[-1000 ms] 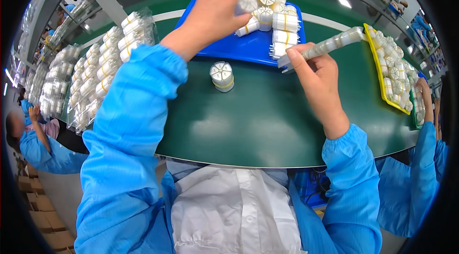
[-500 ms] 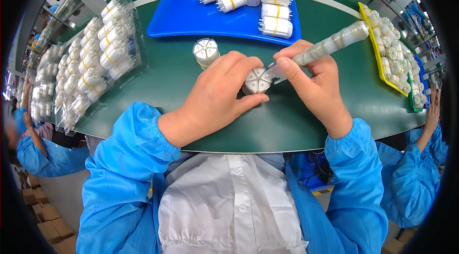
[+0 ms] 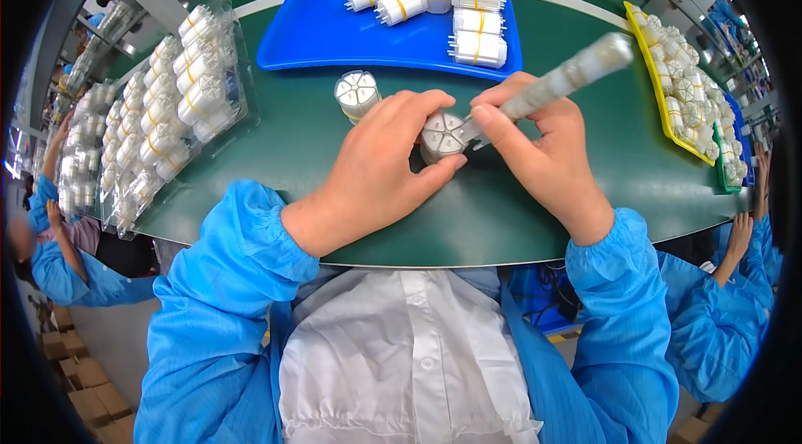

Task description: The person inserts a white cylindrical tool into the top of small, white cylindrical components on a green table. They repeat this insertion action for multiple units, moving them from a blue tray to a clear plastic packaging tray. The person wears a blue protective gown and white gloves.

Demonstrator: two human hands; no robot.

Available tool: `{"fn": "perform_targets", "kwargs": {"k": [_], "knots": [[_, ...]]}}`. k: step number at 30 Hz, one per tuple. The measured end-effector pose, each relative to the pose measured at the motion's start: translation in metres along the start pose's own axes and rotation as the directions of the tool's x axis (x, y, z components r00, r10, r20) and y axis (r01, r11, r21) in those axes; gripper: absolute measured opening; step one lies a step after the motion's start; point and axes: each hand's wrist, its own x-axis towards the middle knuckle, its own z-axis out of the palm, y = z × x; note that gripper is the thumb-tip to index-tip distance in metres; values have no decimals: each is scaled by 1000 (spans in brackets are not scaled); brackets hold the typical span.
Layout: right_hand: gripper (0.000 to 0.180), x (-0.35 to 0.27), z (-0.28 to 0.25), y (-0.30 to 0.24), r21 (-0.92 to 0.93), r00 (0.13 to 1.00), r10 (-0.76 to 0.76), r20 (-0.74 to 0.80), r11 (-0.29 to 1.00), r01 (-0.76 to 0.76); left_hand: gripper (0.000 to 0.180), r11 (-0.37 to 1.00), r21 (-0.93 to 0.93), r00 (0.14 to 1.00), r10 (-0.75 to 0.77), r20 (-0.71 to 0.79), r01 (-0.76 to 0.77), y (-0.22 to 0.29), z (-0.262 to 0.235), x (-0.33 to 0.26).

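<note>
My left hand has its thumb and fingers curled around a white cylinder, whose round top is split into wedges with small metal spots. In my right hand is a hand tool with a long handle wrapped in translucent material, pointing up and right. The tool's flat metallic tip is at the right rim of the cylinder's top; whether it touches cannot be made out. A second similar cylinder with a yellow band stands on the green table just beyond my left hand.
A blue tray with several banded white cylinders lies at the far side of the table. Clear plastic trays of cylinders are stacked at left. A yellow tray of them is at right. Other people in blue sleeves work on both sides.
The tool's handle end has swung slightly left and looks blurred. Its tip has moved a little lower along the cylinder's right rim. My left hand keeps its hold, shifted slightly left.
</note>
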Motion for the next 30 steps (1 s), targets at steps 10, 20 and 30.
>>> {"fn": "perform_targets", "kwargs": {"k": [10, 20, 30], "knots": [[16, -1, 2, 4, -28, 1000, 3, 16, 1000, -3, 63, 999, -38, 1000, -1, 29, 2, 0, 3, -1], [17, 0, -3, 5, 60, 998, 53, -21, 997, -52, 67, 976, -216, 999, -35, -27, 29, -1, 12, -7], [17, -3, -2, 3, -22, 1000, 23, 21, 999, -23, 71, 986, -59, 984, -152, 92, 158, 4, 4, -4]]}}
